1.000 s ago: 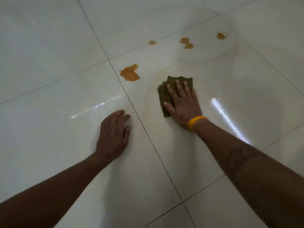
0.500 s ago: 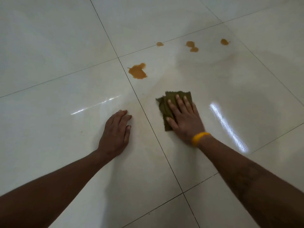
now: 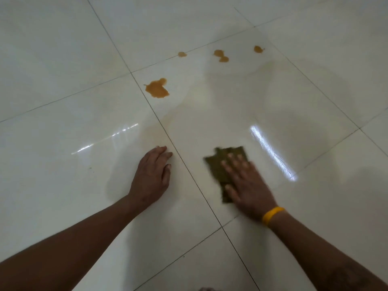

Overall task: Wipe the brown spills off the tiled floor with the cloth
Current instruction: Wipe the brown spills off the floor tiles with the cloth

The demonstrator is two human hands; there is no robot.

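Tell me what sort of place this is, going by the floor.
Probably an indoor room, which kind I cannot tell. Signs: large glossy white floor tiles with thin dark grout lines, light reflections in the polish, and brown liquid spills being cleaned with a folded olive-green cloth.

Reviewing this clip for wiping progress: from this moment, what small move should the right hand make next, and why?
Probably push the cloth forward and left onto the largest brown spill. The right hand presses the cloth flat on tile that looks free of brown, while that spill and the smaller drops beyond remain unwiped. The left hand rests flat as a brace.
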